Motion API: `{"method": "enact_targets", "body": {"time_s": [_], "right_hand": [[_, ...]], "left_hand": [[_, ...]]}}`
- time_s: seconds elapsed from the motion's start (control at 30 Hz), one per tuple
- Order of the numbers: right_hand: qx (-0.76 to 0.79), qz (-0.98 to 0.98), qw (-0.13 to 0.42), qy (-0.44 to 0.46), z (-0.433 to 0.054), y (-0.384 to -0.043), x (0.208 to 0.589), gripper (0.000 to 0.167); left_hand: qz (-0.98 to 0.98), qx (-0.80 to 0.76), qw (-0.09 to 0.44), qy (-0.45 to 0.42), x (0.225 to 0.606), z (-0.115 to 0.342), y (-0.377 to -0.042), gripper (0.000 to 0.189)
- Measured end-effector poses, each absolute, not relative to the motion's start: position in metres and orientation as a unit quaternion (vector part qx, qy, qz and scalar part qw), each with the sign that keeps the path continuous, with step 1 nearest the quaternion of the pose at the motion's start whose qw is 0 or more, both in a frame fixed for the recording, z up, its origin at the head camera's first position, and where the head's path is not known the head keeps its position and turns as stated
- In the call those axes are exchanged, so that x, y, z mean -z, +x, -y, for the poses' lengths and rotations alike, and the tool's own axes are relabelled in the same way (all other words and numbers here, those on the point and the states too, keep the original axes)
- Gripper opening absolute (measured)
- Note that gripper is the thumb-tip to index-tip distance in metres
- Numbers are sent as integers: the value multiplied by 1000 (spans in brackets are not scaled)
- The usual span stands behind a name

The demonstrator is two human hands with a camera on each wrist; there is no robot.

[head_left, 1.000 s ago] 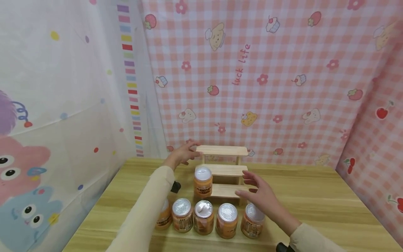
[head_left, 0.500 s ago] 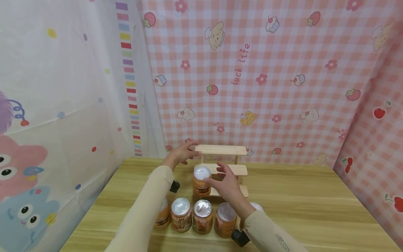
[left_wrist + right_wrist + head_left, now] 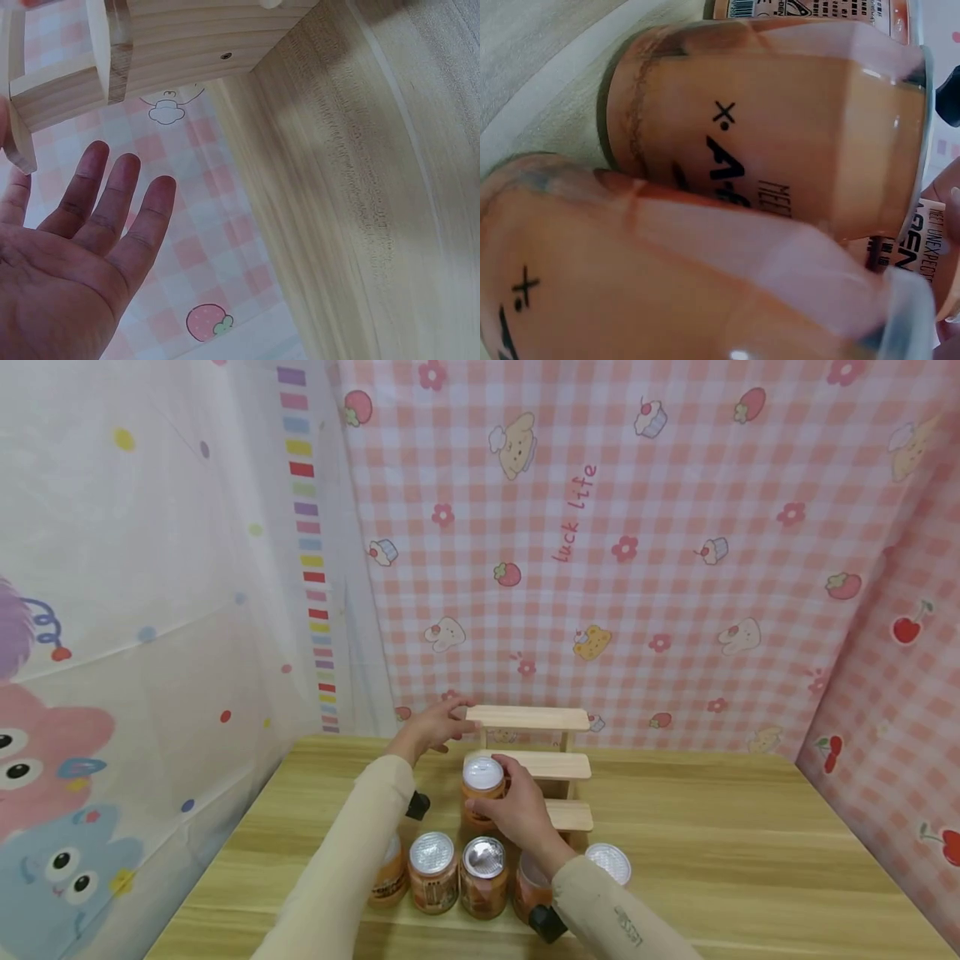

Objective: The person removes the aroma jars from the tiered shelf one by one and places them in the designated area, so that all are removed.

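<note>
A small three-tier wooden shelf [image 3: 528, 718] stands at the back of the table. My left hand [image 3: 431, 731] pinches the left end of its top board between thumb and index finger; in the left wrist view the other fingers [image 3: 146, 232] stretch out free. An orange jar [image 3: 483, 774] with a silver lid stands upright at the left end of the lowest board. My right hand [image 3: 525, 810] holds this jar from its right side, covering part of the label. In the right wrist view only a bit of that jar [image 3: 930, 240] shows, behind nearer jars.
Several matching jars line up in front of the shelf, including one jar [image 3: 433, 877] left of centre and another, its lid [image 3: 609, 862] showing beside my right sleeve [image 3: 615, 910]. The wooden table [image 3: 720, 827] extends to the right. A checked cloth [image 3: 660, 593] hangs behind.
My right hand has moved left from the shelf's right side to the jar on the lowest board and now grips it. The left hand and the shelf have stayed put.
</note>
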State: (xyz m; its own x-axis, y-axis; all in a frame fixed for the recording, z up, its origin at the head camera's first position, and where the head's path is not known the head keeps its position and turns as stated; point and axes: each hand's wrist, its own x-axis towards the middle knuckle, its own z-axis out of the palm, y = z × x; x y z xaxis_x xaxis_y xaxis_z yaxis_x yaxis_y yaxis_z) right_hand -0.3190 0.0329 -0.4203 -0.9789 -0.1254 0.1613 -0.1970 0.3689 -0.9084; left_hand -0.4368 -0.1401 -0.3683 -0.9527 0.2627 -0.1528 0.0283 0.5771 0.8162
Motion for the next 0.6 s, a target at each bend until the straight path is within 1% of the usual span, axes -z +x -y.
{"method": "enact_targets", "body": {"time_s": [0.23, 0.6], "right_hand": [[-543, 834, 42, 92, -35, -317, 421, 73], [-562, 821, 31, 94, -36, -307, 411, 74]], "left_hand": [[-873, -462, 131, 84, 369, 139, -437, 57], [-874, -460, 136, 84, 369, 139, -437, 60]]}}
